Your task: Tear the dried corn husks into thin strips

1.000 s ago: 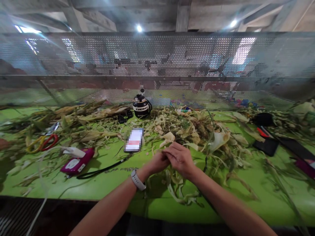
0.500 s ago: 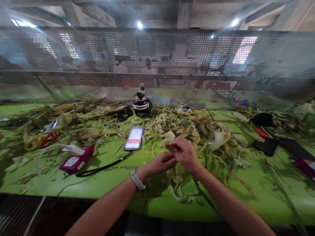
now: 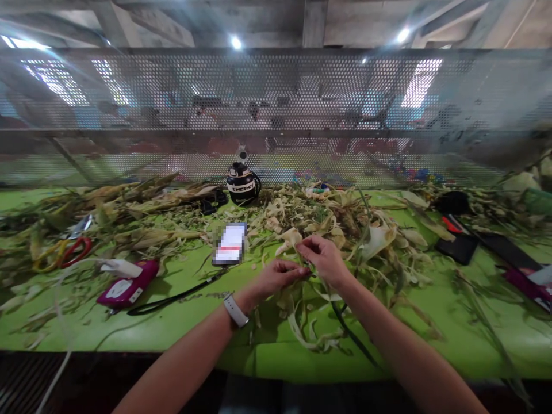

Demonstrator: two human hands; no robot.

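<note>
My left hand (image 3: 284, 275), with a pale watch (image 3: 236, 309) on its wrist, is closed in a pinch over the green table. Its fingertips grip a thin greenish leaf strip (image 3: 321, 283), of which only part shows. Just above and to the right, my right hand (image 3: 325, 259) is also closed, thumb against fingers. What it pinches is too small and too hidden to make out. A pale husk piece (image 3: 288, 240) lies by its fingertips. Under both hands, curled peeled strips (image 3: 308, 333) lie on the table. Behind them spreads a heap of dry husks and leaf scraps (image 3: 332, 215).
A phone (image 3: 230, 244) on a black strap lies left of my hands, near a purple power block (image 3: 128, 286) with a white plug. Scissors (image 3: 77, 250) lie far left. A black jug (image 3: 242, 185) stands before a perforated metal screen (image 3: 276, 86). Dark phones (image 3: 457, 247) lie right.
My hands, which were together, have drawn slightly apart, and a bit of greenish strip shows between them. The whole view has shifted a little, so things sit further left.
</note>
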